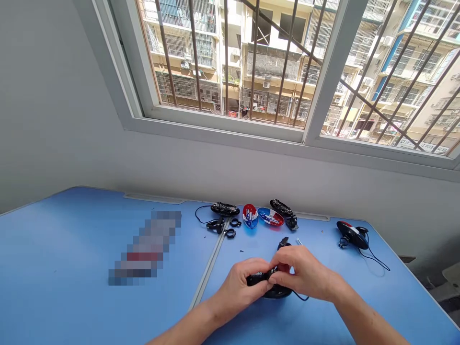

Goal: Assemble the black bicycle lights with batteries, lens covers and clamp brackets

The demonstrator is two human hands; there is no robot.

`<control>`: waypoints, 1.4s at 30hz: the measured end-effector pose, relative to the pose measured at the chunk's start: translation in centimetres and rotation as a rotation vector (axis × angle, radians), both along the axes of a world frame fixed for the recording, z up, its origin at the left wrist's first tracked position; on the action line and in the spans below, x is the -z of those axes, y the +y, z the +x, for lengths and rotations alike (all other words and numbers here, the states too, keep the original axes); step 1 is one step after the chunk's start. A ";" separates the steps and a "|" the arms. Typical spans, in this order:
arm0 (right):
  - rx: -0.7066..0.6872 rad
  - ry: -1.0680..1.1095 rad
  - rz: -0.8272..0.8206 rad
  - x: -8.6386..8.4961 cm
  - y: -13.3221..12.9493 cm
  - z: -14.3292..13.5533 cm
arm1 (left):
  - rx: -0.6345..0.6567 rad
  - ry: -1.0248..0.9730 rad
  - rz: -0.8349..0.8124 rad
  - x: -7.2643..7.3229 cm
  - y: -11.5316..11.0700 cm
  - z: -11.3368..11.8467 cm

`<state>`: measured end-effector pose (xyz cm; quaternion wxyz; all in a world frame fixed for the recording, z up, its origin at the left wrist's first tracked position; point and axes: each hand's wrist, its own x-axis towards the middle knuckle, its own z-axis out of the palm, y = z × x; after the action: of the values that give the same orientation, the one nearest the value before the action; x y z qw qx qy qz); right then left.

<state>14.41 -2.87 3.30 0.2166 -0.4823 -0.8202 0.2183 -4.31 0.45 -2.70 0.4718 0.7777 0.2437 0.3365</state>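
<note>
Both hands meet over a black oval device (278, 291) on the blue table. My left hand (245, 282) grips its left side, thumb and fingers closed round a black part. My right hand (300, 270) pinches a small black piece at the top middle of the device, its fingertips touching those of the left. The fingers hide most of that piece. A black cable comes out at the device's right. Just behind the right hand lies a black clamp-like part (283, 243), with a thin metal rod (299, 242) beside it.
Toward the back of the blue table (86, 230) lie black oval units (224, 209), two red and blue shells (250, 216), black brackets (215, 225) and rings (230, 233). An assembled black device (352, 235) with a cable sits at right. A blurred object (145, 249) lies left. A barred window stands behind.
</note>
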 end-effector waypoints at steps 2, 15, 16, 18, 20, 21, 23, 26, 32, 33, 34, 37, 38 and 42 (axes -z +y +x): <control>0.003 0.002 -0.005 -0.1 0.0 -0.1 | -0.010 -0.010 -0.013 0.1 0.0 0.0; 0.008 0.063 -0.102 -0.9 0.4 0.2 | -0.041 -0.030 -0.073 -0.2 -0.4 0.0; 0.014 0.067 -0.074 -0.9 1.1 0.2 | -0.049 -0.031 -0.089 -0.2 -0.4 -0.1; 0.027 0.034 0.019 -0.7 2.8 -0.1 | -0.064 -0.037 -0.115 -0.1 -0.4 -0.1; 0.006 -0.044 0.086 -0.2 4.8 -0.9 | -0.075 -0.047 -0.126 0.1 -0.4 -0.2; -0.001 -0.065 0.097 0.2 5.8 -1.4 | -0.079 -0.051 -0.127 0.2 -0.4 -0.2; -0.027 -0.118 0.106 1.2 7.6 -2.8 | -0.091 -0.057 -0.123 0.5 -0.4 -0.2; -0.086 -0.209 0.105 2.7 9.3 -4.7 | -0.110 -0.053 -0.104 0.8 -0.5 -0.1; -0.157 -0.344 0.110 4.3 10.1 -6.3 | -0.157 -0.047 -0.076 0.8 -0.6 -0.1; -0.159 -0.359 0.110 4.4 10.1 -6.3 | -0.164 -0.045 -0.075 0.8 -0.6 -0.1; -0.159 -0.372 0.110 4.4 10.1 -6.3 | -0.170 -0.042 -0.074 0.8 -0.6 -0.1; -0.149 -0.392 0.114 4.6 10.2 -6.3 | -0.178 -0.031 -0.067 0.6 -0.6 -0.1; -0.144 -0.390 0.116 4.7 10.2 -6.4 | -0.178 -0.027 -0.062 0.6 -0.6 -0.1; -0.108 -0.323 0.129 4.6 10.2 -6.4 | -0.188 -0.004 -0.054 0.4 -0.7 -0.2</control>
<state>7.99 7.38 -1.32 0.1007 -0.4514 -0.8814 0.0962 -4.48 -0.22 -3.06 0.4595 0.7376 0.3239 0.3741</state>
